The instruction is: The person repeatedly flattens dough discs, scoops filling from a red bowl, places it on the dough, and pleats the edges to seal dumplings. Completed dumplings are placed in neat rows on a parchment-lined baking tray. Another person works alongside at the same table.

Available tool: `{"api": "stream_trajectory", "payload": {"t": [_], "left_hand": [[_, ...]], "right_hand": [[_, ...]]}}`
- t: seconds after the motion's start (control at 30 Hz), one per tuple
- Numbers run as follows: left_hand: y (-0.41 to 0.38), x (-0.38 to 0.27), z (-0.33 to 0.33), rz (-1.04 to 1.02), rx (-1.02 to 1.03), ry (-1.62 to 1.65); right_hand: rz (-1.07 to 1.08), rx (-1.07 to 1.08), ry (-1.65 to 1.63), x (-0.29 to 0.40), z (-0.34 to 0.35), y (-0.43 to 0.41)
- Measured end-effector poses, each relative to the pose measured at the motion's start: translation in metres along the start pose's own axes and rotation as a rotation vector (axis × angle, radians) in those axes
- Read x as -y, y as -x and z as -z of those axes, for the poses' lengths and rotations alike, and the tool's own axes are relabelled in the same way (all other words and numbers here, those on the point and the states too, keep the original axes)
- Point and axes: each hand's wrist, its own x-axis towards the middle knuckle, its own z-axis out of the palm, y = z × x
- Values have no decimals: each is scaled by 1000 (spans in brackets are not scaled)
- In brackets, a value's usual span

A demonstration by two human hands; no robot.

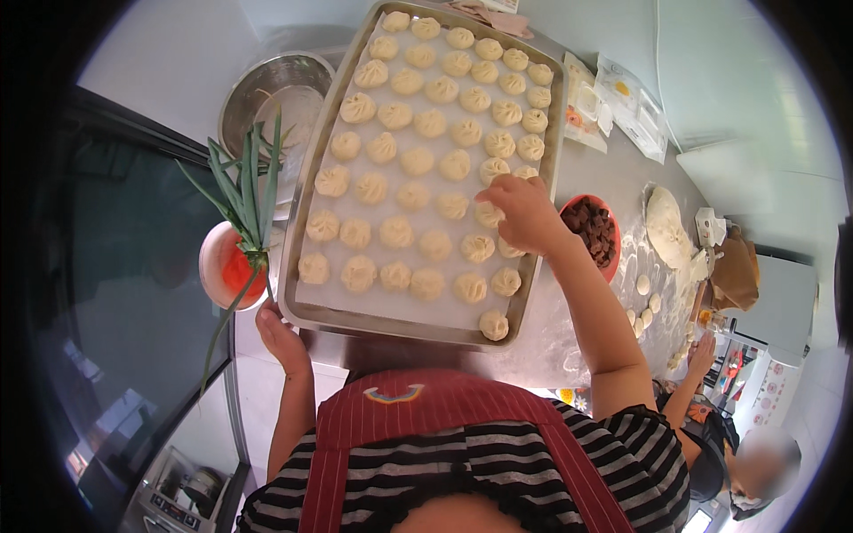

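Observation:
A metal baking tray (400,330) lined with white paper lies in front of me, covered with rows of pleated dough buns (396,232). My right hand (523,213) is over the tray's right side, its fingertips at a bun in the column second from the right; whether they grip it cannot be told. The palm partly hides buns beneath it. At the tray's near left corner, my left hand (283,340) touches or nearly touches the rim, and its fingertips are partly hidden. Just above it, green onions (248,193) stand out over a white bowl with a red inside (216,266).
A red bowl of dark brown cubes (590,230) sits right of the tray. Beyond it on the floured metal table (600,326) are a large dough piece (668,226) and small dough pieces. A steel bowl (233,100) stands back left. Another person (713,453) works at the right.

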Motion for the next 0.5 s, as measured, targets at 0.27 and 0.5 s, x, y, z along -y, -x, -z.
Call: {"api": "stream_trajectory", "payload": {"t": [0.27, 0.5], "left_hand": [[-11, 16, -5, -252, -16, -157], [-9, 8, -7, -279, 36, -158]], "right_hand": [[-12, 5, -5, -5, -28, 1], [-63, -215, -53, -5, -21, -4]]}}
